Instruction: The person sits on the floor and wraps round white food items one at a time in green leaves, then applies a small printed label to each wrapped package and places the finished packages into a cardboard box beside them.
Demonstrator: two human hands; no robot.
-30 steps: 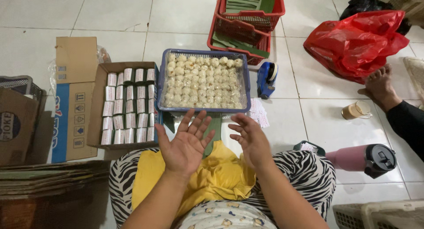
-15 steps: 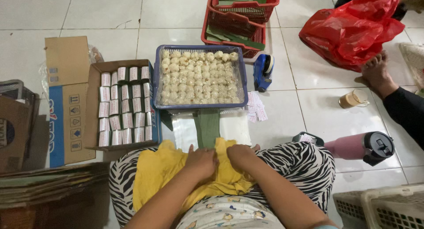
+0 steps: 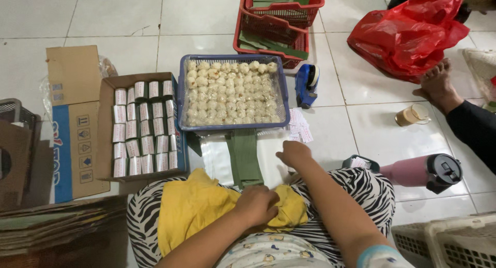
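I sit on the floor with a yellow cloth (image 3: 191,206) over my zebra-print lap. My left hand (image 3: 258,203) lies on the cloth with its fingers curled into the fabric. My right hand (image 3: 294,154) reaches forward, fingers bent down onto a stack of clear plastic sheets (image 3: 217,159), beside folded green leaf strips (image 3: 244,157). Whether it pinches a sheet is hidden. Just beyond stands a blue tray (image 3: 182,92) filled with several pale round dough balls (image 3: 232,92). Small paper labels (image 3: 298,126) lie at the tray's right corner.
On the left, an open cardboard box (image 3: 106,123) holds rows of small white packs. A blue tape dispenser (image 3: 307,84), red crates (image 3: 279,20) and a red bag (image 3: 408,33) lie beyond. A pink bottle (image 3: 418,171), a cup (image 3: 413,114) and another person's dark-sleeved limb (image 3: 439,84) are on the right.
Both hands dropped from open palms above the lap onto the yellow cloth. The right hand has now moved forward to the plastic sheets while the left stays on the cloth.
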